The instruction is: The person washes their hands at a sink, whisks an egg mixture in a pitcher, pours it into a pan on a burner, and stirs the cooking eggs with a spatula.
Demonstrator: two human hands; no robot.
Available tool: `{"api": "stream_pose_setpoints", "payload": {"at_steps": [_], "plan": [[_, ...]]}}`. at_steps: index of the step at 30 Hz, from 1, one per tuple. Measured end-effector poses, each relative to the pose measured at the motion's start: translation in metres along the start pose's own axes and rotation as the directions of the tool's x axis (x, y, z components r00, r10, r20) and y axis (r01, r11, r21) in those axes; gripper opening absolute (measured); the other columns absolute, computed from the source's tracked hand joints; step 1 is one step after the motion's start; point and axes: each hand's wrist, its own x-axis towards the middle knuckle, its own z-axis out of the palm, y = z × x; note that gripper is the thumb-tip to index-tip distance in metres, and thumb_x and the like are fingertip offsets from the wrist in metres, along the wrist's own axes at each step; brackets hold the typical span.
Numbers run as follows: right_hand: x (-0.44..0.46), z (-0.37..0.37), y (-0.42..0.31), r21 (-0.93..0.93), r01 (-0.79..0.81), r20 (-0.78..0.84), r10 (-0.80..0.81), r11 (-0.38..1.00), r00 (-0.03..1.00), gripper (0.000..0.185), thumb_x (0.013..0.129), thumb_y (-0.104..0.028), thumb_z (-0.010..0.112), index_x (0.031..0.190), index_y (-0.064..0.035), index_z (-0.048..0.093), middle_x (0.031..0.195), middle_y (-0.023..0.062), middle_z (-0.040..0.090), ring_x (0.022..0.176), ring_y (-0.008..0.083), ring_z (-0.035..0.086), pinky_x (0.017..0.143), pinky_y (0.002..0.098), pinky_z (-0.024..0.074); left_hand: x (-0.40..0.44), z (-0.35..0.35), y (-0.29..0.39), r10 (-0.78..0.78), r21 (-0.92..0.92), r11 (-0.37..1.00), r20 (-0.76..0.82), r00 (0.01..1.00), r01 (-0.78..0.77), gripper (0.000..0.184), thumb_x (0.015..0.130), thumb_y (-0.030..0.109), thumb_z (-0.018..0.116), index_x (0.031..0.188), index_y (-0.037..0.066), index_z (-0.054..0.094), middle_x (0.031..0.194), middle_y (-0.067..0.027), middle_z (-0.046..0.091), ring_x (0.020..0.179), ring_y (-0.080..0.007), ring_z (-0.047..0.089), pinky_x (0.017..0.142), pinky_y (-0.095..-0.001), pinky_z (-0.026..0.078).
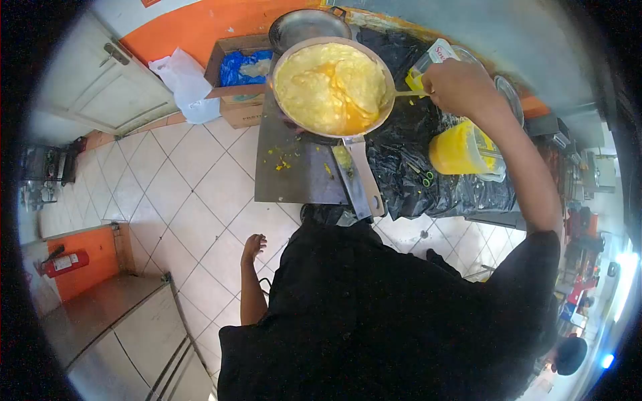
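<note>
A frying pan stands on the stove top, filled with a pale yellow egg layer with runny orange egg across its middle. Above the black-covered table, my right hand is closed on a thin yellowish utensil handle reaching to the pan's right rim; its head cannot be made out. My left hand hangs low at my side over the floor, fingers loosely bent and holding nothing. A flat metal blade smeared with egg lies alongside the pan handle. Right of it is a jug of yellow liquid.
Behind the pan sits a second dark pan. Green-handled scissors lie on the black plastic sheet. A labelled clear tub stands at the back. To the left are a cardboard box and a white bag.
</note>
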Motion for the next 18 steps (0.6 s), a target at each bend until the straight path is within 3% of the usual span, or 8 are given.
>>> {"api": "stream_pose_setpoints", "payload": {"at_steps": [3,5,7,8,10,13,16,18], "plan": [[0.015,0.02,0.007,0.026,0.013,-0.046,-0.012,1.0,0.999,0.017,0.075,-0.022,0.057,0.089,-0.0168,0.064,0.082,0.0094,0.063,0.076,0.0269,0.061,0.068,0.0399,0.0474,0.005,-0.004,-0.014,0.012,-0.075,0.997,0.016,1.0,-0.011,0.026,0.083,0.03,0.047,0.093,0.007,0.054,0.079,-0.0054,0.06,0.065,-0.0162,0.056,0.055,-0.0309,0.042],[0.026,0.034,0.013,0.033,0.039,-0.08,-0.036,0.999,0.996,0.017,0.076,-0.022,0.057,0.091,-0.0172,0.064,0.082,0.0095,0.063,0.076,0.0268,0.061,0.068,0.0402,0.0473,0.013,-0.009,-0.02,-0.095,-0.033,0.995,0.027,0.995,0.096,0.027,0.082,0.034,0.051,0.094,0.01,0.054,0.087,-0.0041,0.061,0.073,-0.0175,0.057,0.065,-0.0354,0.043],[0.038,0.053,0.026,0.239,0.171,-0.123,-0.145,0.956,0.982,0.019,0.078,-0.021,0.056,0.095,-0.0139,0.062,0.084,0.0097,0.062,0.076,0.0266,0.061,0.069,0.0404,0.0467,0.007,-0.009,-0.016,-0.106,-0.041,0.993,0.014,0.994,0.107,0.027,0.082,0.034,0.051,0.095,0.011,0.053,0.087,-0.0041,0.06,0.074,-0.0175,0.057,0.066,-0.0354,0.043],[0.047,0.065,0.033,0.24,0.172,-0.124,-0.145,0.955,0.982,0.019,0.078,-0.021,0.056,0.095,-0.0139,0.062,0.084,0.0097,0.062,0.076,0.0266,0.061,0.069,0.0404,0.0467,0.003,-0.009,-0.013,-0.119,-0.049,0.992,0.001,0.993,0.119,0.028,0.081,0.034,0.051,0.096,0.011,0.053,0.087,-0.0041,0.06,0.075,-0.0174,0.057,0.067,-0.0354,0.043],[0.062,0.089,0.042,0.444,0.321,-0.204,-0.255,0.837,0.945,0.019,0.079,-0.019,0.055,0.095,-0.009,0.059,0.083,0.0109,0.062,0.075,0.0283,0.06,0.068,0.0395,0.0461,0.0,-0.011,-0.011,-0.106,-0.044,0.993,0.001,0.994,0.106,0.028,0.081,0.034,0.051,0.097,0.011,0.053,0.088,-0.0043,0.06,0.076,-0.0175,0.057,0.067,-0.0355,0.043],[0.071,0.103,0.03,0.471,0.436,-0.341,-0.297,0.767,0.892,0.019,0.08,-0.017,0.054,0.093,-0.0053,0.057,0.08,0.0119,0.062,0.074,0.0296,0.06,0.066,0.0382,0.0458,-0.001,-0.01,-0.006,-0.089,-0.049,0.995,-0.019,0.996,0.088,0.027,0.082,0.032,0.048,0.096,0.009,0.053,0.086,-0.005,0.06,0.074,-0.0172,0.055,0.065,-0.0353,0.042],[0.061,0.079,0.003,0.56,0.344,-0.252,-0.241,0.754,0.937,0.017,0.08,-0.017,0.054,0.093,-0.0055,0.057,0.078,0.0127,0.062,0.074,0.0294,0.06,0.065,0.0373,0.046,-0.003,-0.006,0.005,-0.08,-0.033,0.996,-0.045,0.996,0.079,0.027,0.084,0.031,0.046,0.095,0.008,0.054,0.083,-0.0055,0.059,0.071,-0.017,0.054,0.064,-0.0354,0.042],[0.064,0.082,-0.002,0.524,0.382,-0.305,-0.251,0.761,0.918,0.017,0.08,-0.016,0.053,0.093,-0.0058,0.057,0.078,0.0123,0.062,0.073,0.0284,0.06,0.064,0.037,0.0459,-0.003,-0.005,0.009,-0.051,-0.033,0.998,-0.042,0.998,0.05,0.026,0.084,0.03,0.045,0.096,0.008,0.053,0.084,-0.0055,0.06,0.07,-0.0167,0.055,0.064,-0.036,0.042]]}}
